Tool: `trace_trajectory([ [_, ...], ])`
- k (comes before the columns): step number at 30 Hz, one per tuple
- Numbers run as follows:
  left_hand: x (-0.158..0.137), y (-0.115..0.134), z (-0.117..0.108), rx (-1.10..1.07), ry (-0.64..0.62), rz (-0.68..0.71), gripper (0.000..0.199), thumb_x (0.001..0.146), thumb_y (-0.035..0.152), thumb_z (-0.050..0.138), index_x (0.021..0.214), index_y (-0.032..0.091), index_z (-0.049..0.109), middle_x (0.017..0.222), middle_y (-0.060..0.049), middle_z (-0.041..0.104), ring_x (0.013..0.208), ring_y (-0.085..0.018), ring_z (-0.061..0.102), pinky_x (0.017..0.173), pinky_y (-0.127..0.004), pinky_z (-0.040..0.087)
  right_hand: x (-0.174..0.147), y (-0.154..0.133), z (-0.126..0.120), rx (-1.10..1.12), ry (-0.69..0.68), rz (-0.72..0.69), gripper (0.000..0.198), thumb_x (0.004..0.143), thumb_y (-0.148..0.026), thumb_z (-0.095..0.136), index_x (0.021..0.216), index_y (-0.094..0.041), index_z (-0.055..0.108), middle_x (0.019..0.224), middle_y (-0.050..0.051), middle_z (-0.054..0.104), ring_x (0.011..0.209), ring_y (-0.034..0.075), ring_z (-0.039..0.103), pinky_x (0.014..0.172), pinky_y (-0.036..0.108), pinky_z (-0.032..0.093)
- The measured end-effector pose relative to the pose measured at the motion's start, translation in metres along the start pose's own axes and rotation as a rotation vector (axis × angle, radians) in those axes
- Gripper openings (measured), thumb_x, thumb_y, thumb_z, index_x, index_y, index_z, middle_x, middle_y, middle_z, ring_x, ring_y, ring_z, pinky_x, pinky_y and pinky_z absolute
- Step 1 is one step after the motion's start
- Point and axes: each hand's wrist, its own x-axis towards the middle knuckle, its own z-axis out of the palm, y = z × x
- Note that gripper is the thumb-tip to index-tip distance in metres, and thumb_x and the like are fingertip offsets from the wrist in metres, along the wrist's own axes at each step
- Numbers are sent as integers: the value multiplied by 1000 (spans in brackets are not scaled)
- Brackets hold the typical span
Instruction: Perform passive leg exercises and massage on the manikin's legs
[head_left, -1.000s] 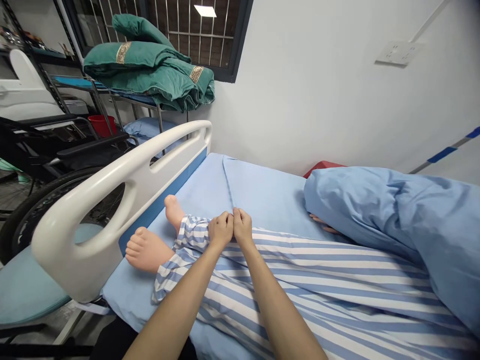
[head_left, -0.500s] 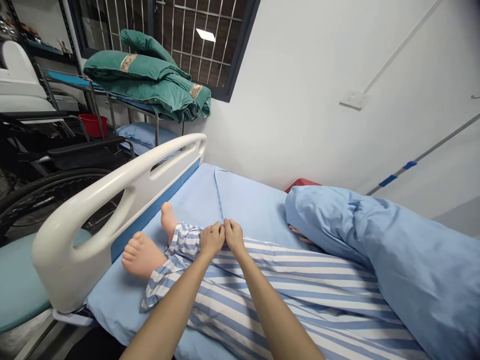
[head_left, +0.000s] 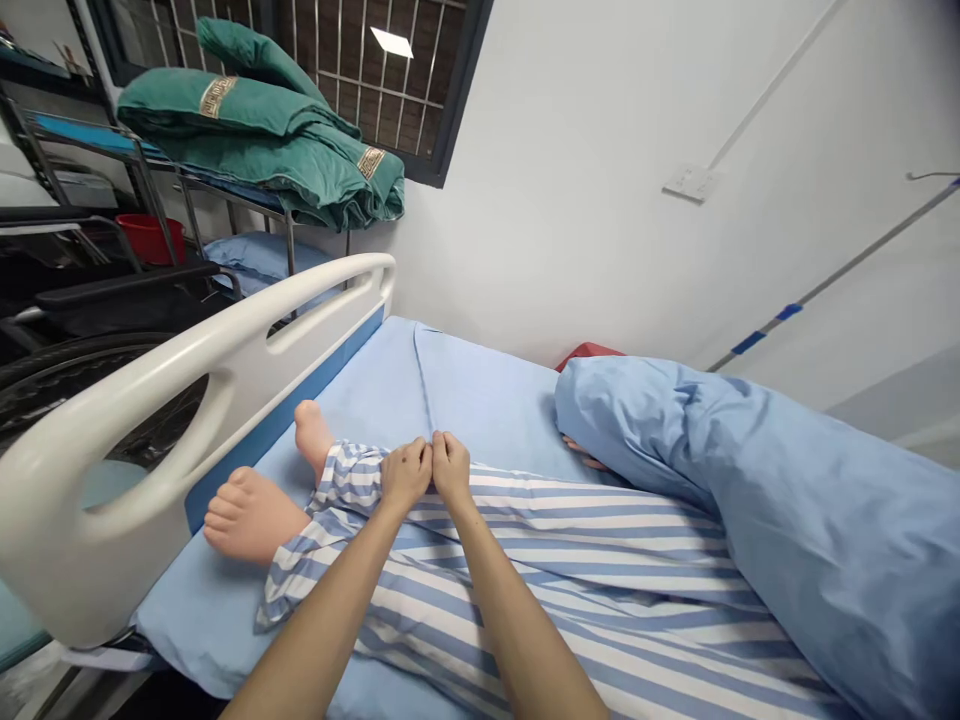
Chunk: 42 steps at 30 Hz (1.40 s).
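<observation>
My left hand and my right hand are closed side by side, knuckles touching, above the far trouser leg. A narrow raised fold of the light blue bed sheet runs from the mattress's far edge straight to my fingers, which pinch it; the gripped part is mostly hidden. Under my forearms lie the legs of a manikin in blue-and-white striped trousers. Its bare feet point toward the footboard. A blue quilt covers the upper body, and fingertips show below its edge.
A white footboard closes off the bed's left end. Behind it stand a wheelchair and a metal-framed stand bearing a green folded quilt. The wall runs along the far side, with a red item partly hidden at the mattress edge.
The view has shifted slightly, so the bed and room appear further left and a little higher. Both hands keep the same closed pose at the fold.
</observation>
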Motion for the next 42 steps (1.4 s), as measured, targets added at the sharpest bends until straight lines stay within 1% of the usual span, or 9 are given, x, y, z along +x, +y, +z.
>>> trace_trajectory([
  [5, 0, 1, 2, 40, 36, 19, 30, 89, 33, 31, 77, 24, 57, 76, -2, 66, 71, -15, 57, 58, -27, 23, 10, -7, -10, 15, -82, 18, 38, 84, -38, 35, 51, -20, 34, 47, -5, 36, 48, 11, 34, 49, 24, 24],
  [9, 0, 3, 4, 56, 62, 9, 32, 88, 35, 32, 72, 23, 57, 71, 0, 64, 66, -13, 54, 57, -26, 20, 17, -11, -36, 3, -90, -92, 39, 85, -38, 36, 51, -20, 32, 47, -6, 31, 48, 10, 31, 49, 24, 22],
  [15, 4, 7, 3, -2, 72, -13, 29, 85, 34, 36, 65, 22, 54, 61, 1, 58, 59, -12, 47, 56, -25, 20, 6, 13, -48, 0, -42, -51, 38, 86, -38, 36, 53, -20, 29, 47, -6, 28, 48, 10, 28, 50, 25, 19],
  [22, 20, 55, 8, -417, 121, -23, 34, 82, 34, 36, 51, 19, 40, 48, 4, 40, 51, -9, 38, 52, -22, 26, 10, 25, -50, 267, -17, 29, 38, 86, -41, 37, 54, -20, 33, 49, -6, 32, 50, 9, 32, 51, 23, 25],
  [26, 12, 71, 29, -373, 93, -14, 34, 84, 35, 33, 56, 20, 44, 52, 2, 47, 53, -11, 41, 54, -23, 25, 14, 27, -52, 418, 60, 117, 37, 83, -41, 40, 55, -21, 30, 51, -7, 29, 50, 9, 29, 48, 22, 27],
  [30, 6, 66, 38, -292, 104, -10, 33, 86, 33, 32, 58, 21, 44, 54, 1, 50, 53, -11, 41, 56, -24, 24, 21, 20, -58, 301, 20, 142, 37, 82, -38, 41, 52, -21, 28, 48, -7, 28, 49, 9, 29, 48, 23, 26],
  [33, 6, 62, 37, -300, 91, 27, 34, 86, 33, 30, 57, 21, 42, 52, 2, 49, 52, -11, 39, 55, -24, 24, 25, 18, -68, 142, -46, 43, 38, 81, -36, 42, 49, -20, 29, 47, -6, 28, 48, 9, 29, 49, 24, 23],
  [38, 4, 60, 36, -273, 58, 49, 33, 84, 35, 35, 56, 20, 42, 51, 3, 47, 52, -11, 38, 55, -24, 24, 18, 31, -73, 85, 11, 12, 39, 84, -38, 39, 51, -20, 30, 47, -7, 28, 49, 9, 29, 50, 24, 23],
  [42, 7, 68, 33, -368, 42, 64, 33, 83, 33, 36, 53, 19, 40, 50, 4, 43, 52, -9, 37, 54, -23, 25, 16, 39, -70, 129, 34, 36, 39, 84, -39, 39, 52, -20, 31, 48, -6, 29, 50, 9, 30, 50, 24, 24],
])
